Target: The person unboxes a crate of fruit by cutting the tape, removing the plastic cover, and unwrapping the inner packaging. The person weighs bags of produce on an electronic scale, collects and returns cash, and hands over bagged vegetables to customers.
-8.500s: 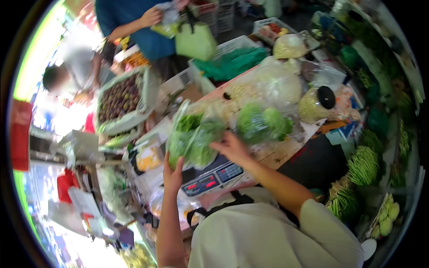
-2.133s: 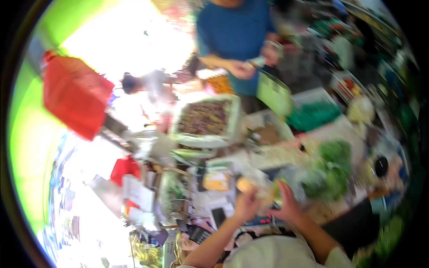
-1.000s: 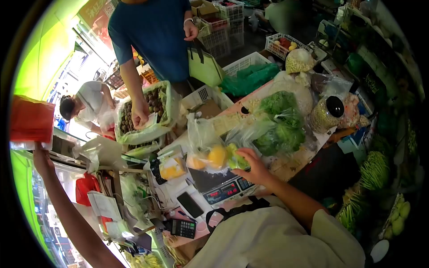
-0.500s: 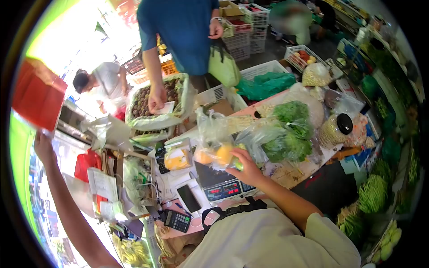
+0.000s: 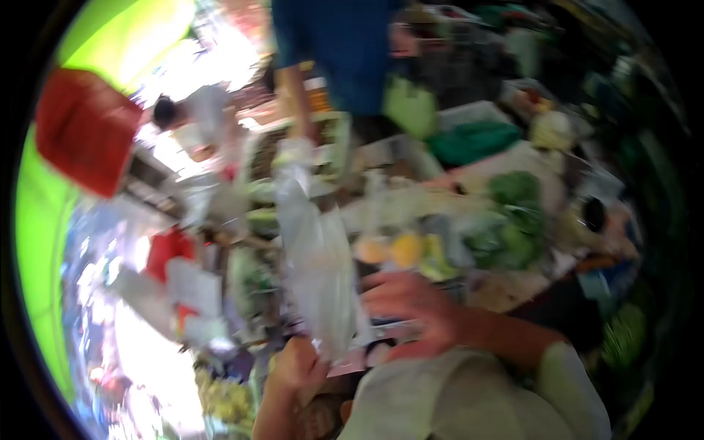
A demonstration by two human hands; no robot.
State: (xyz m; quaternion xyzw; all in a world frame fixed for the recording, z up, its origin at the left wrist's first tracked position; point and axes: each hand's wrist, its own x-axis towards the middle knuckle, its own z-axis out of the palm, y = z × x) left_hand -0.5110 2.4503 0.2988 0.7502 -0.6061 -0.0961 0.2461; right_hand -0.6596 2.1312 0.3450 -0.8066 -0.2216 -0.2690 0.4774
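Note:
The view is smeared by motion. My left hand [image 5: 299, 367], low in the view, is closed on the bottom end of a long clear plastic bag [image 5: 315, 257], which stretches upward from it. To the right of the bag, my right hand [image 5: 411, 304] is open with spread fingers, just below the bagged orange fruit [image 5: 405, 250]. Yellow-green produce [image 5: 438, 258] lies beside that fruit. Bagged leafy greens [image 5: 506, 231] rest further right on the counter.
A person in a blue shirt [image 5: 337, 55] stands across the counter, an arm over a lined crate [image 5: 334, 147]. Another person [image 5: 202, 121] bends at the left. A red bag [image 5: 86, 132] hangs at upper left. A dark-lidded jar [image 5: 592, 214] stands at the right.
My left hand has come down from the red bag and now holds a clear plastic bag. My right hand has moved back from the fruit, fingers spread. The view has shifted.

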